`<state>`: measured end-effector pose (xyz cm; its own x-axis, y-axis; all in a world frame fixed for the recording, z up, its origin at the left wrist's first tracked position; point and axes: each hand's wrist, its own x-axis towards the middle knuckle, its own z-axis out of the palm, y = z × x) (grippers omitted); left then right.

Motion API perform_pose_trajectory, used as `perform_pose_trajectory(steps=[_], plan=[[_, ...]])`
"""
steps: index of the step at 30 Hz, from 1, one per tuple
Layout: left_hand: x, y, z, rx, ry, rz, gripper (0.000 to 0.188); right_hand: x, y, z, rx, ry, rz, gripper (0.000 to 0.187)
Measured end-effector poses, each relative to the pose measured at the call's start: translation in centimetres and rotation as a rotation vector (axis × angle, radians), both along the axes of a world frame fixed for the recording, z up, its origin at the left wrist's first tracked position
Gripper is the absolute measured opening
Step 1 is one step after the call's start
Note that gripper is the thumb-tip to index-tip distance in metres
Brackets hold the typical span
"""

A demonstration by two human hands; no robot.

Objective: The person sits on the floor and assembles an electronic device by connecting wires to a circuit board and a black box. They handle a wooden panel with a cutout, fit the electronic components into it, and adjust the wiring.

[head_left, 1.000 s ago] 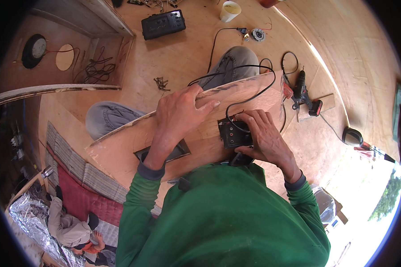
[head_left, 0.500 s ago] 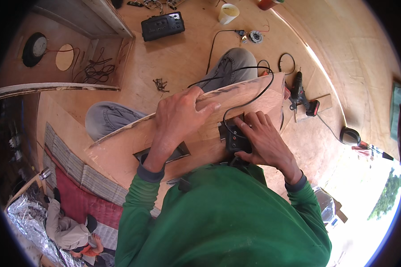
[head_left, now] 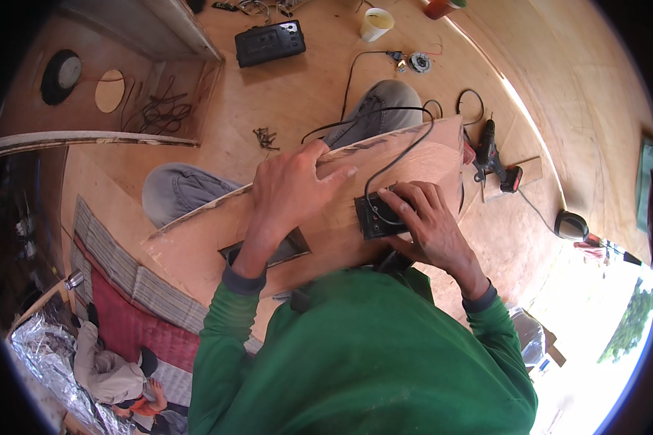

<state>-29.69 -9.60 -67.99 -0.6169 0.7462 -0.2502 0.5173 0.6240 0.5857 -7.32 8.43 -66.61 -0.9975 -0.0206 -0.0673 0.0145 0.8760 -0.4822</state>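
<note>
A long wooden board (head_left: 330, 233) lies across my lap, with two rectangular cut-outs. My left hand (head_left: 292, 187) grips its far edge, fingers curled over and thumb along the top face. My right hand (head_left: 432, 221) holds a small black panel (head_left: 376, 217) with round sockets at the board's right cut-out; whether it sits inside the opening I cannot tell. A black cable (head_left: 406, 156) loops over the board to this panel. Near my left wrist, the other cut-out (head_left: 290, 249) is partly covered by my forearm.
Beyond my knees lie a black box-shaped device (head_left: 270, 43), a cup (head_left: 376, 25) and a pile of screws (head_left: 265, 138). A cordless drill (head_left: 490, 156) rests at the right. A wooden cabinet (head_left: 196, 109) with a speaker stands far left. Another person (head_left: 112, 366) is at lower left.
My right hand has shifted the black panel a little left, and it now lies over more of the cut-out. The left hand keeps its place on the board.
</note>
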Motion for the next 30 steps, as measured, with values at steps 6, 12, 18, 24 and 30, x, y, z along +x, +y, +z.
perform_pose_trajectory(steps=[6,12,18,24,30], plan=[[-0.4,0.5,-1.2,-0.026,-0.027,0.023,0.058,-0.5,0.6,-3.2,-0.089,0.105,-0.018,0.091],[-0.6,1.0,-2.0,-0.106,-0.003,0.029,0.053,0.1,0.3,-5.8,-0.215,0.128,-0.09,0.093],[-0.3,0.7,-2.4,-0.055,0.044,0.049,0.05,0.9,0.3,-4.7,-0.209,0.169,-0.243,0.089],[0.2,0.9,-2.1,-0.021,0.038,0.082,0.048,4.0,1.1,-4.5,-0.413,0.014,-0.613,0.034],[0.2,0.9,-2.2,-0.023,0.052,0.054,0.047,3.9,-1.3,-7.7,-0.601,0.112,-0.758,0.029]])
